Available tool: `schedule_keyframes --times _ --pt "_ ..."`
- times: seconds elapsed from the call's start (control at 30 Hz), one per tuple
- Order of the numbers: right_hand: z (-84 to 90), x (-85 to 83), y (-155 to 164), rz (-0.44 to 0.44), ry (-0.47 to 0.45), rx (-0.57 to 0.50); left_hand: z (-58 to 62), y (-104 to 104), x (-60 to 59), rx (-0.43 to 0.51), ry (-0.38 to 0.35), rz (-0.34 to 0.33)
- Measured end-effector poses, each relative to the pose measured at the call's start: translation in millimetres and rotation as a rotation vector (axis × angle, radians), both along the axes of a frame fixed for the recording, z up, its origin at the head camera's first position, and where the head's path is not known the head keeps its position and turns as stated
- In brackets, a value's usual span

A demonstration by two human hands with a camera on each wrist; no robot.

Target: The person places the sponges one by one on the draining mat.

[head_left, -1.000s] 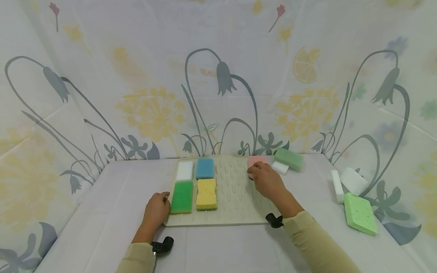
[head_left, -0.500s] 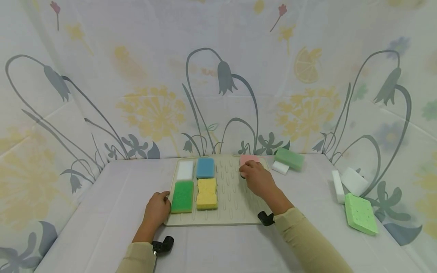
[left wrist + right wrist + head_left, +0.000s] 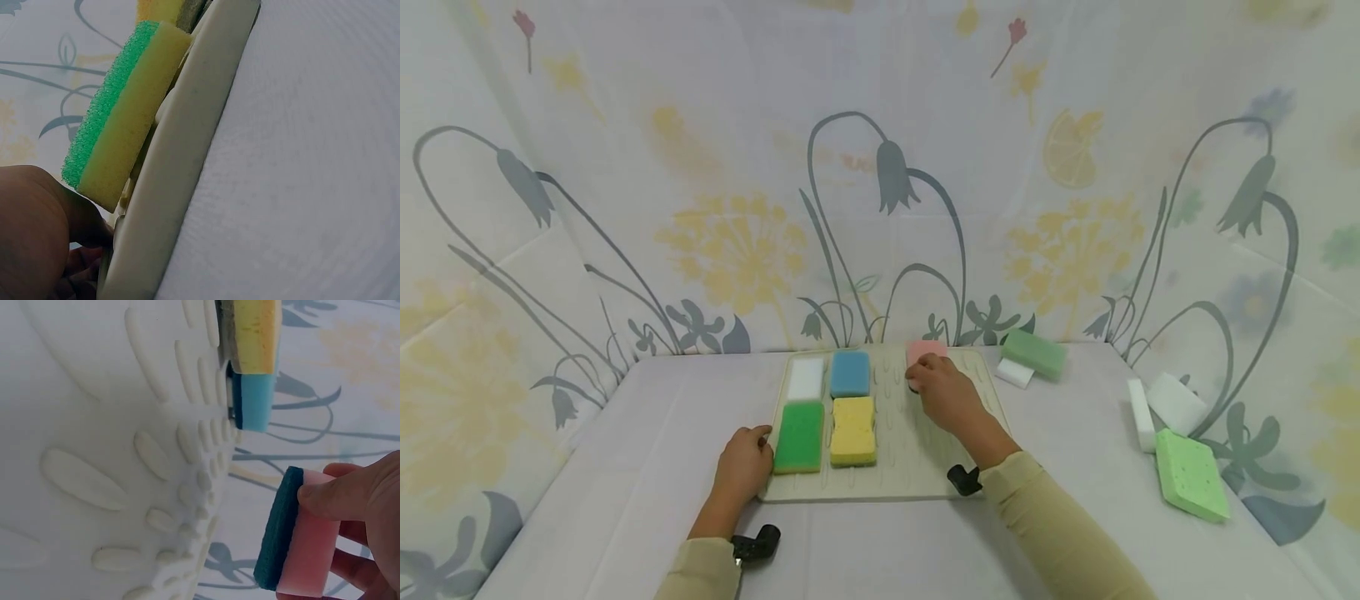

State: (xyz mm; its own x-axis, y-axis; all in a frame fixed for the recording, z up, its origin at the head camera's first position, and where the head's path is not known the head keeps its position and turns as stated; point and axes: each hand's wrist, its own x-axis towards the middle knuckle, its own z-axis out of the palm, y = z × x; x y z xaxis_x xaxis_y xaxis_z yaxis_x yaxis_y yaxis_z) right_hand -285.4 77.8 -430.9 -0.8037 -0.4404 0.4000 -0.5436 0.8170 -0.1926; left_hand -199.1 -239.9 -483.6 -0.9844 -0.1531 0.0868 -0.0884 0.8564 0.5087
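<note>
My right hand point(image 3: 947, 398) pinches a pink sponge point(image 3: 927, 348) between thumb and fingers above the back right part of a cream ribbed draining tray point(image 3: 891, 454). In the right wrist view the sponge's dark teal scouring side point(image 3: 279, 528) faces the tray, with a gap between them. My left hand point(image 3: 742, 462) holds the tray's left edge, thumb against the rim; its other fingers are partly hidden. On the tray's left half lie a white sponge point(image 3: 806, 379), a blue sponge point(image 3: 850, 373), a green sponge point(image 3: 799, 437) and a yellow sponge point(image 3: 853, 431), in two rows.
Right of the tray, a pale green sponge point(image 3: 1034, 354) leans on a small white block point(image 3: 1015, 372). Farther right are two white blocks, one upright point(image 3: 1141, 415) and one tilted point(image 3: 1177, 404), and a light green sponge point(image 3: 1192, 475). A flowered cloth point(image 3: 730, 167) hangs behind the table.
My right hand has carried the pink sponge leftward, from the tray's right edge toward the blue sponge. The left hand stays at the tray's left edge.
</note>
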Motion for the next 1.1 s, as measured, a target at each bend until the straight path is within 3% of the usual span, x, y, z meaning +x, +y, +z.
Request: schedule_keyframes --times 0.27,0.57,1.1 --pt "-5.1 -5.0 -8 0.024 -0.033 0.029 1.4 1 3.1 0.01 -0.012 0.01" --pt "-4.9 -9.4 -16 0.073 0.0 -0.023 -0.2 1 1.2 0.002 0.015 -0.002" --pt "-9.5 -20.6 -35 0.086 -0.089 -0.005 -2.7 -1 -0.9 0.007 0.008 0.003"
